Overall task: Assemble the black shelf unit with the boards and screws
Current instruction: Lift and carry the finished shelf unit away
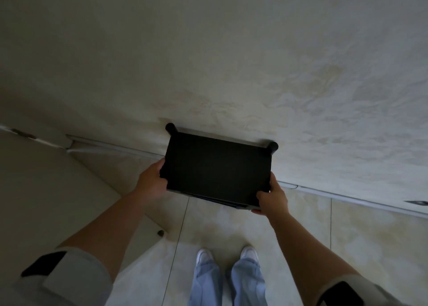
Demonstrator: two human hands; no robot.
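The floor (254,227) is laid with pale, glossy stone-look tiles, beige-mottled, with thin dark grout lines running away from the viewer. It meets a cream plastered wall (231,62), blotchy and uneven in tone, along a light grey skirting strip (347,198) that crosses from left to right. At the left a pale flat panel (46,178) juts out from the wall with a small rusty hinge (23,134) on its upper edge; whether it is a door or a cabinet side cannot be told. A small dark round object (160,232) sits by its lower corner.

The black rectangular shelf unit (217,169) stands against the wall, seen from above: a flat matte top board with two round black post caps showing at its far corners, and the edges of lower boards just visible beneath the near edge. Nothing rests on the top board.

The left hand (151,181) has its grip clamped on the left short edge, fingers curled round it. The right hand (272,198) clamps the near right corner, thumb on top, fingers beneath. Both forearms are bare, with grey sleeves (76,275) pushed up. Light blue trousers (228,282) and white shoes (227,253) show below.
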